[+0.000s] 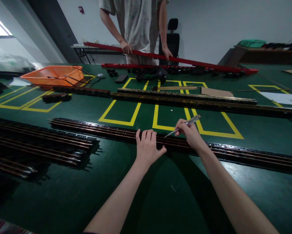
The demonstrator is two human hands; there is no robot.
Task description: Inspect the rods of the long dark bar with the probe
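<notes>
A long black rail (223, 152) with copper-coloured strips along it lies across the table in front of me. My left hand (147, 146) rests flat on it near its middle, fingers stretched out and thumb apart to the right. Just to the right, my right hand (188, 131) is closed around a slim screwdriver (194, 119) with a clear-looking handle. Its thin shaft slants down to the left, and the tip is at the rail's upper side; whether it touches a strip I cannot tell.
More black rails (38, 139) lie at the left. Behind are further long rails (184, 99), a cardboard piece (216, 92), an orange tray (53, 74) and a black phone-like slab (121, 78). Across the green table (116, 201), a co-worker (141, 26) holds a long red bar (196, 62).
</notes>
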